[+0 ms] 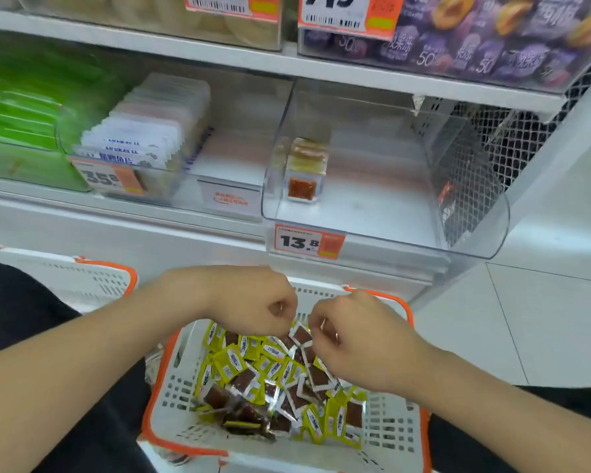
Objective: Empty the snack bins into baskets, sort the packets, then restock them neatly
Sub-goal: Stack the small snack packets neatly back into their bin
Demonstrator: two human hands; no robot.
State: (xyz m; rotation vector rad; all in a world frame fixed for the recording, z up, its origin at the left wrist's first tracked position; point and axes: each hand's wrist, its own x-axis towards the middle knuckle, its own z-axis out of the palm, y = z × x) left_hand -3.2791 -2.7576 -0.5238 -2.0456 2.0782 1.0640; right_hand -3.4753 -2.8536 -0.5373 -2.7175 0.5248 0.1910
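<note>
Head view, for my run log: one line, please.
left hand, right hand: pinching brown packet | basket: mixed packets | clear bin: few packets

We see a full white basket (171, 397) below a near-empty clear bin (372, 209).
Yellow and brown snack packets (273, 380) lie jumbled inside; a short row (304, 172) stands upright in the bin.

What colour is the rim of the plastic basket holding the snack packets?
Orange, on a white perforated plastic basket; seen best in the head view.

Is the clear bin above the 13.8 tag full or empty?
Nearly empty: the clear bin holds only one short row of packets at its left; the rest of its floor is bare.
</note>
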